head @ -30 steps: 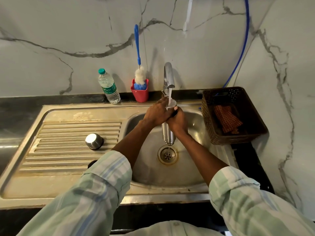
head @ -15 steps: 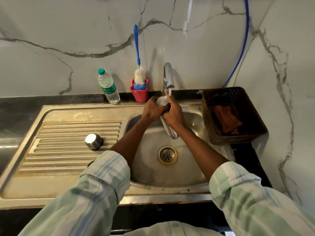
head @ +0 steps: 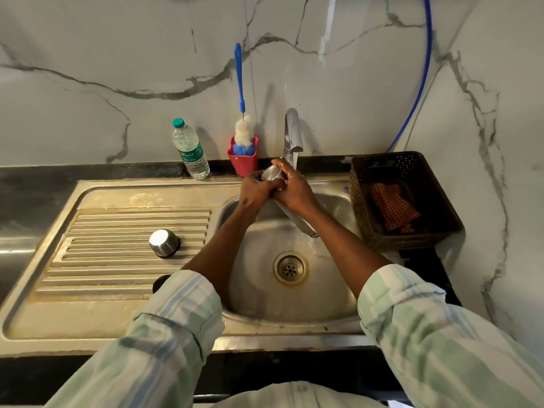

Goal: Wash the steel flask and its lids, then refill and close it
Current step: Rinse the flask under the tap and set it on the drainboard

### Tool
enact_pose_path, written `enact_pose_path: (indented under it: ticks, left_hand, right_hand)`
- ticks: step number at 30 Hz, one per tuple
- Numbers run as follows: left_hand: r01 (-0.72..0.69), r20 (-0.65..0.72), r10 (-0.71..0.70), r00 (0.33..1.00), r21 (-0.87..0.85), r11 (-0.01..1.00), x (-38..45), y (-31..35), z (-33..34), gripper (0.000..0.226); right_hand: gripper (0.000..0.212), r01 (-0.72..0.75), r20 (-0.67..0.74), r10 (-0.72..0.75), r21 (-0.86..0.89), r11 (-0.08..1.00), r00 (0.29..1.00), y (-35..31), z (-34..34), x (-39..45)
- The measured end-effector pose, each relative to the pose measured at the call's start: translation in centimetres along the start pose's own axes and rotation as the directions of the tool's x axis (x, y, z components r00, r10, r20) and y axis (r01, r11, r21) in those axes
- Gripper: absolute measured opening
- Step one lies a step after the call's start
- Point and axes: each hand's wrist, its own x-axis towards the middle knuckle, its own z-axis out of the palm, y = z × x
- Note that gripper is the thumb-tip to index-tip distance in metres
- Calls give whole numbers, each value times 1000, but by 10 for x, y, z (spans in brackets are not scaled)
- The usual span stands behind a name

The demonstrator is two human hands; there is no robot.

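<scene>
Both hands grip the steel flask (head: 294, 214) over the far side of the sink basin (head: 265, 290), just under the tap (head: 292, 134). The left hand (head: 254, 191) curls round its upper end, the right hand (head: 295, 188) round the body just below; the flask tilts, its base pointing near-right above the drain (head: 290, 268). A steel lid (head: 164, 242) sits on the ribbed drainboard (head: 117, 260), well left. A brown basket (head: 406, 231) crowds the basin's right edge.
</scene>
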Motion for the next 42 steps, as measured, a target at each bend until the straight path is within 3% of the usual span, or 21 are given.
enact_pose_path:
  ticks: [3, 8, 13, 16, 20, 23, 25, 29, 31, 33, 35, 37, 40, 42]
  left_hand:
    - [24, -51, -33, 998, -162, 987, 0, 1, -9, 49]
    - [98, -159, -166, 973, -369, 924, -1, -11, -19, 61]
    - [127, -213, -328, 920, -631, 766, -9, -21, -23, 53]
    - [145, -212, -416, 885, -723, 676, -10, -24, -30, 43]
    - [200, -131, -485, 865, -795, 572, -20, -43, -34, 43]
    - [241, -38, -506, 862, -847, 473, -31, -60, -28, 53]
    - [281, 13, -518, 855, -852, 442, -37, -71, -22, 52]
    - [467, 121, -593, 796, -746, 474, -46, -83, -13, 46]
    - [522, 71, -620, 781, -620, 586, -45, -84, -7, 31]
    - [536, -37, -592, 805, -383, 753, -44, -81, -3, 12]
    - [459, -110, -470, 876, -115, 881, -40, -78, -1, 6]
    - [268, -13, -268, 963, 85, 960, -37, -67, 3, 11]
    - [36, 183, -84, 980, 249, 968, -39, -42, 13, 40]
    - [-58, 184, 3, 983, 294, 954, -40, -33, 19, 64]
  right_hand:
    - [83, -112, 23, 114, -55, 992, 993, 24, -6, -9]
    - [100, -290, 143, 321, -200, 936, 936, 52, -12, -15]
    - [117, -341, 56, 359, -210, 916, 931, 53, -13, -7]
    - [91, -421, -21, 426, 112, 900, 905, 47, -17, -6]
    - [59, -345, -135, 514, 596, 725, 847, 46, -17, -8]
    - [48, -270, -86, 518, 775, 572, 851, 33, -12, -6]
    - [51, -243, -70, 496, 808, 537, 865, 23, -7, -5]
    - [63, -223, -164, 399, 614, 757, 902, 11, 1, -8]
    - [65, -212, -202, 366, 532, 820, 908, 8, 4, -9]
    - [64, -216, -235, 335, 418, 882, 912, 7, 7, -10]
    - [57, -208, -249, 288, 304, 930, 925, 7, 9, -10]
    - [55, -204, -251, 257, 219, 954, 933, 9, 12, -11]
    - [56, -198, -261, 234, 156, 968, 937, 7, 8, -11]
    - [58, -189, -276, 223, 146, 971, 935, 7, 5, -7]
